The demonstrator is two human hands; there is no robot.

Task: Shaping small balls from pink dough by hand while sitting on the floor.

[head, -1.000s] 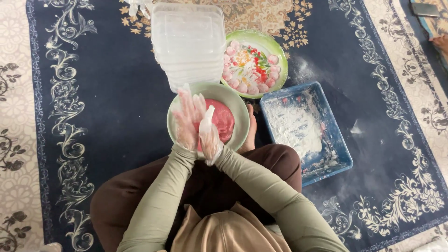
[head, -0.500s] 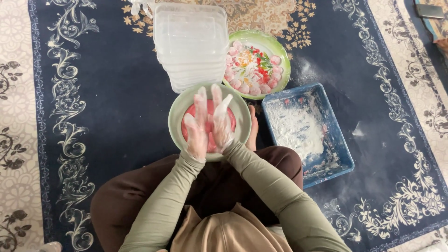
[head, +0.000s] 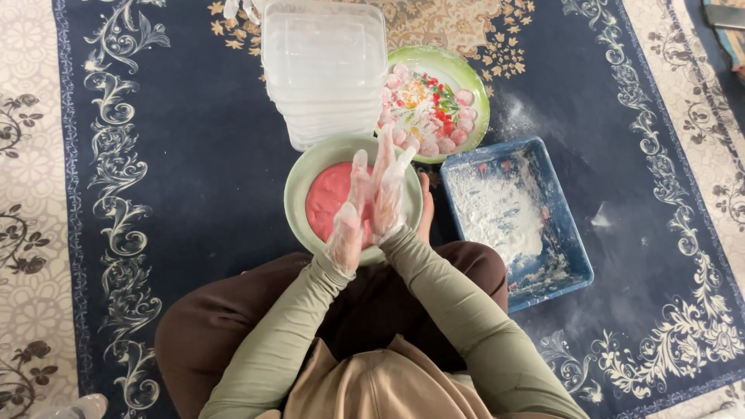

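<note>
Left hand (head: 347, 225) & right hand (head: 386, 194) in thin clear gloves, palms pressed flat together, fingers straight, over green bowl (head: 310, 167). Can't tell if anything sits between palms. Pink dough (head: 330, 198) in bowl, just under hands, on the lap side of dark blue rug (head: 194, 155). Stack of clear plastic boxes (head: 322, 70) just behind bowl. Green plate (head: 473, 93) w/ small pink balls to the right. Blue tray (head: 574, 256) w/ white flour near right knee.
</note>
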